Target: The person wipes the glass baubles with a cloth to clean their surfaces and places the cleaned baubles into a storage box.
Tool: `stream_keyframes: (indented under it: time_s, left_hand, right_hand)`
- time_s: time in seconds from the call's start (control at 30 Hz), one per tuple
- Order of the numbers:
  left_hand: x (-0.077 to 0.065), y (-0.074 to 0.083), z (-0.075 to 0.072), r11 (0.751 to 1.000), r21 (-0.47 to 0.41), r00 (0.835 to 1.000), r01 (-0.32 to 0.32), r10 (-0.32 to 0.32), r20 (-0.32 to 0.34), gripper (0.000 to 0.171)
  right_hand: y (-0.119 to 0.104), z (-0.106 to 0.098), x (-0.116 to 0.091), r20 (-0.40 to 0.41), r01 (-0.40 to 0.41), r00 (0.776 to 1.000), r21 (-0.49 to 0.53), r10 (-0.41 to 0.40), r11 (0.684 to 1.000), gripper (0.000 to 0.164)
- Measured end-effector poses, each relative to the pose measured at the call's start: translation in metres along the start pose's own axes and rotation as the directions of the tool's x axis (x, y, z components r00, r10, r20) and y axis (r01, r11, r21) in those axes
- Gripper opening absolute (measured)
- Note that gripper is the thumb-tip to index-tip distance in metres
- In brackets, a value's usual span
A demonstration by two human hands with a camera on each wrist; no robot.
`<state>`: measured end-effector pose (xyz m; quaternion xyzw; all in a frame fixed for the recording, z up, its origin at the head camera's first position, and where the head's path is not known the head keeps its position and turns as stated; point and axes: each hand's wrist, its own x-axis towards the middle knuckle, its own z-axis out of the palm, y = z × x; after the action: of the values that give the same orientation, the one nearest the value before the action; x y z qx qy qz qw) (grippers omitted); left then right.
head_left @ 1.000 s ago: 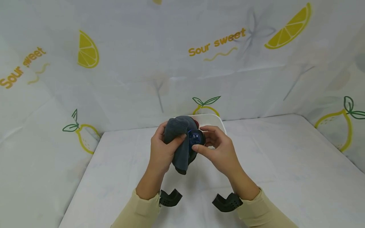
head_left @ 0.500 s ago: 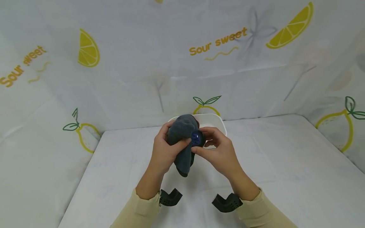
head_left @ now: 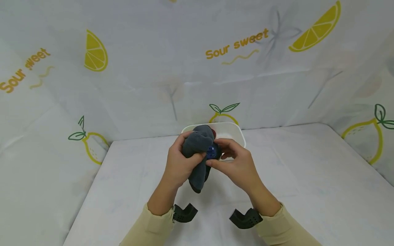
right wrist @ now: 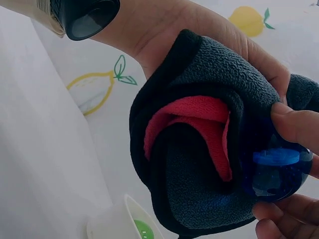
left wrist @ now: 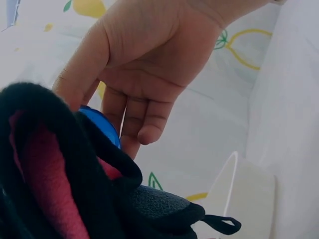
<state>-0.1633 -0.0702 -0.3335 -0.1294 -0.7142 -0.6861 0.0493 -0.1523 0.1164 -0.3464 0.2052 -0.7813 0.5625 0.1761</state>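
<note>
My left hand [head_left: 182,161] grips a grey-blue cloth [head_left: 197,142], its thumb pressing the cloth against a round, see-through blue object [head_left: 212,152]. This cloth has black edging and a pink inner side; it is folded over in the right wrist view. Thumb and fingertips of my right hand [head_left: 236,160] pinch the blue object from its right side. A bright blue raised piece shows on its face in the right wrist view; its exact kind is unclear. The cloth hides its left part. Both hands hold these above the table, in front of a white container [head_left: 237,134].
A green item [right wrist: 143,229] lies inside the white container. A small red patch [head_left: 214,132] shows beside the cloth, its source unclear. White lemon-print sheeting [head_left: 141,102] covers the back and sides, and a white cloth covers the table [head_left: 295,171].
My left hand and the cloth have shifted slightly to the right. The cloth now covers more of the blue object. My right hand keeps its pinch, nearly in place.
</note>
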Motion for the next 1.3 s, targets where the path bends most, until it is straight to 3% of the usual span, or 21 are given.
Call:
stream_keyframes:
  time_s: [0.27, 0.6, 0.87, 1.1, 1.3]
  left_hand:
    - [0.001, -0.0016, -0.0001, 0.999, -0.006, 0.999, 0.033, -0.034, -0.016, 0.055]
    - [0.002, -0.0033, 0.0025, 0.997, -0.016, 0.997, 0.072, -0.073, -0.018, 0.054]
    - [0.0029, -0.0028, 0.0018, 0.997, -0.036, 0.997, 0.075, -0.076, -0.029, 0.051]
    - [0.0052, -0.0043, -0.003, 0.992, -0.072, 0.993, 0.104, -0.107, -0.049, 0.051]
    - [0.0056, -0.0039, -0.0061, 0.986, -0.085, 0.99, 0.141, -0.141, 0.006, 0.055]
  right_hand:
    - [0.0008, -0.0004, 0.0003, 0.005, -0.017, 1.0, 0.011, 0.017, 1.0, 0.057]
    - [-0.0009, 0.0004, -0.0011, 0.002, -0.003, 1.0, -0.049, 0.003, 0.999, 0.058]
    - [-0.0024, 0.001, -0.0013, 0.051, 0.086, 0.996, -0.188, -0.078, 0.978, 0.059]
    - [-0.0019, -0.001, 0.0013, 0.135, 0.162, 0.982, -0.22, -0.134, 0.962, 0.067]
    - [0.0004, -0.0043, 0.0005, 0.137, 0.108, 0.987, -0.199, -0.081, 0.974, 0.067]
